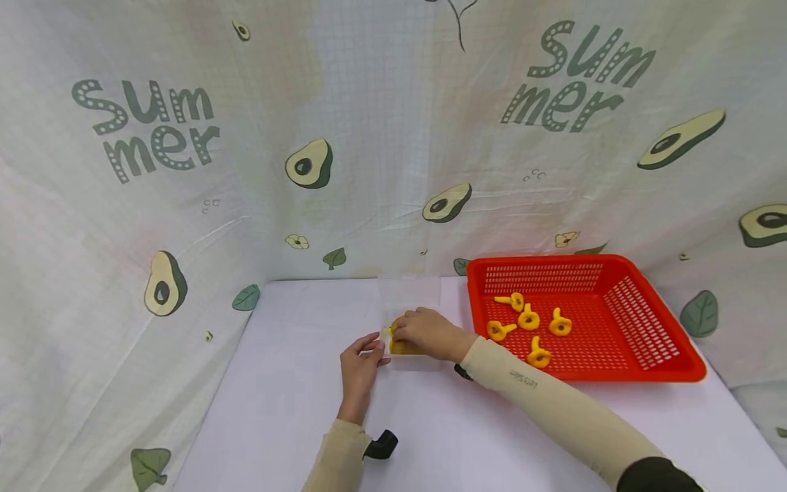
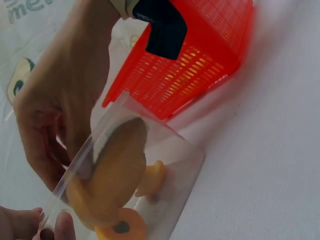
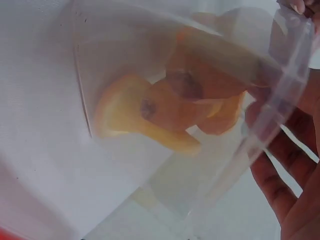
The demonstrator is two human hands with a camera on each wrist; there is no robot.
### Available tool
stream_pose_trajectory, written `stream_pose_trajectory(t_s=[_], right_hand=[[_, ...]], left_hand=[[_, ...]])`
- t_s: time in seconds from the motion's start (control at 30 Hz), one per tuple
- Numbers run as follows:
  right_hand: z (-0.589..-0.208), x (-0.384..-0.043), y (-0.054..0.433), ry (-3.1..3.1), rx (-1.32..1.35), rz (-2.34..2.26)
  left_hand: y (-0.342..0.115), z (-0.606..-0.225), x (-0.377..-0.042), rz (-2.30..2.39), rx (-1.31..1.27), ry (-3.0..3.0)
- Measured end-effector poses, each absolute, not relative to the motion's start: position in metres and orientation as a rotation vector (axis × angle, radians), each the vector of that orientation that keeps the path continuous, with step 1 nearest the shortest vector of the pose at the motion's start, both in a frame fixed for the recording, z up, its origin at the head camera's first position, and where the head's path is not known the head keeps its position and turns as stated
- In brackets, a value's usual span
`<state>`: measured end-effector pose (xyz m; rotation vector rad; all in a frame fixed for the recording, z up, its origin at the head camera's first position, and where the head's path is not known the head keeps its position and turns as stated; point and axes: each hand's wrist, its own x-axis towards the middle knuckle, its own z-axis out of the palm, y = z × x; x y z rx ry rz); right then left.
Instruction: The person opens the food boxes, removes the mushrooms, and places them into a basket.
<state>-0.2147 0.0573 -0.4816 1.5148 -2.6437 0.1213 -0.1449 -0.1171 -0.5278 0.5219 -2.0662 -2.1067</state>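
Note:
A clear plastic box (image 1: 421, 363) stands on the white table, with several yellow ring-shaped pieces with stems inside. At its left side my left hand (image 1: 359, 372) pinches the rim between thumb and fingers, seen close in the left wrist view (image 2: 62, 230). My right hand (image 1: 427, 335) reaches over the rim, and its fingers curl down inside around a yellow piece (image 3: 202, 67), blurred through the wall. Below lie other yellow pieces, one with a dark hole (image 2: 122, 227) and one with its stem out sideways (image 3: 120, 107).
To the right, a red perforated basket (image 1: 615, 321) holds several more yellow ring pieces (image 1: 529, 318). My right forearm crosses in front of the basket's near left side. Behind the table hangs a cloth (image 1: 369, 109) printed with avocados. A black strap device (image 1: 381, 445) sits at my left wrist.

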Motion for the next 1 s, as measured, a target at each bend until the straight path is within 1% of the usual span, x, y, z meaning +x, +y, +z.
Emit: stream_pose_trajectory(t_s=[0.27,0.53,0.83,1.0], right_hand=[[-0.46,-0.213,0.073,-2.648,1.355,0.435],[-0.44,-0.209,0.104,-2.641,1.21,0.68],[-0.431,-0.206,0.145,-2.575,1.061,0.713],[-0.429,-0.203,0.169,-2.543,1.026,0.672]], left_hand=[[-0.118,-0.526,-0.144,-2.105,0.525,-2.071],[-0.116,-0.527,-0.147,-2.078,0.57,-2.112],[-0.114,-0.528,-0.147,-2.058,0.587,-2.122],[-0.113,-0.527,-0.146,-2.046,0.606,-2.139]])
